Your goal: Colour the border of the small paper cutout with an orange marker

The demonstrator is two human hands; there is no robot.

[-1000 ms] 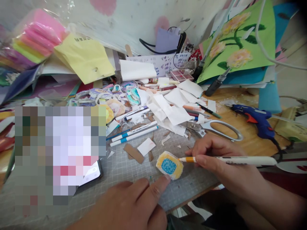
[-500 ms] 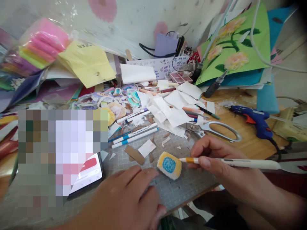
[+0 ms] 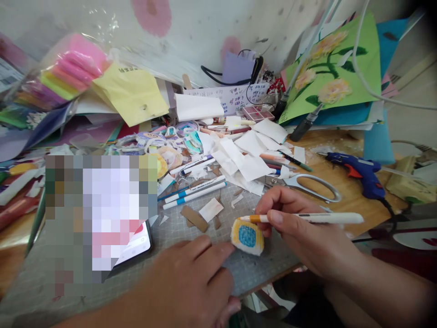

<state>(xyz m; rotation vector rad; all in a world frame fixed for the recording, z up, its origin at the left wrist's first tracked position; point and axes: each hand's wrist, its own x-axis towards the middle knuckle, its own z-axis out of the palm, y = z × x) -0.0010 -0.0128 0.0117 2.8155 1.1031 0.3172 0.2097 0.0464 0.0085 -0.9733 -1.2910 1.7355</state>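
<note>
A small padded piece (image 3: 256, 248) lies on the grey cutting mat (image 3: 170, 228), white at its edge, yellow inside it, with a blue rounded square in the middle. My right hand (image 3: 293, 228) pinches a white marker (image 3: 317, 218) with an ochre band. The marker's tip meets the yellow border at the piece's upper left. To the left, my left hand (image 3: 201, 273) rests with its index finger stretched to the piece's left edge; its other fingers are loosely bent and hold nothing.
Beside my left arm lies a phone (image 3: 136, 248), partly blurred out. Beyond the hands are two blue-banded markers (image 3: 194, 193), scissors (image 3: 314, 187), paper scraps (image 3: 239, 157) and a blue glue gun (image 3: 362, 171). Green paper with flowers (image 3: 334, 68) leans at the right back.
The marker tip has gone from the piece's right side to its upper left edge, my right hand shifting left. The camera view has moved slightly.
</note>
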